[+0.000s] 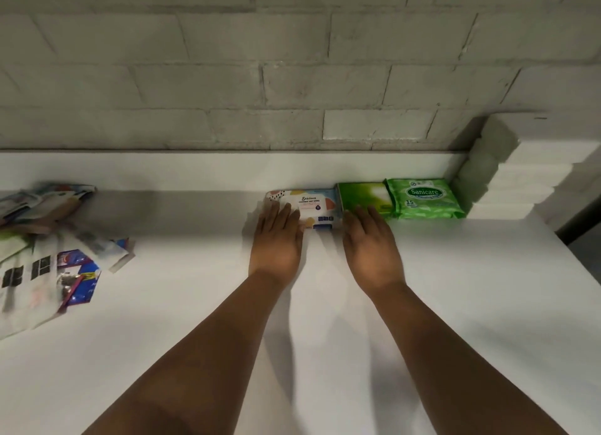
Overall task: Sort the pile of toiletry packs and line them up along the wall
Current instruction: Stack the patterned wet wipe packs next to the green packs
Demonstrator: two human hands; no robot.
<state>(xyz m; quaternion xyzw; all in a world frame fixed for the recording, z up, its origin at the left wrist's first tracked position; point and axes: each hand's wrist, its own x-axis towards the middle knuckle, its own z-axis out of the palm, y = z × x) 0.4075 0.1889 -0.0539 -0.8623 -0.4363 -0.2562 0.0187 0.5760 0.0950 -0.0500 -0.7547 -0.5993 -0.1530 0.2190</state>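
1. The left hand (277, 239) lies flat with straight fingers on the left part of a white wet-wipes pack with pastel spots (313, 208). The fingers are released and grasp nothing; they only press on it.
2. The right hand (370, 241) is also flat, fingers straight and together. Its fingertips touch the near edge of a plain green glossy pack (362, 195), just right of the white pack.
3. The white pack lies flat, its long axis parallel to the wall, and the printed text reads upright from the person's side. It sits beyond the fingers of both hands, between them.
4. Right of the right fingers, a green leaf-printed "Sanicare" wipes pack (424, 199) touches the plain green one. The three form one row along the wall.
5. Well left of the left fingers lies a blurred pile of mixed soft packs (58, 249), partly white, partly blue.
6. The surface is a smooth white table top (325, 304) with a low white ledge behind.
7. Behind stands a grey painted brick wall (227, 77); a stack of white blocks (517, 181) is at the right end.
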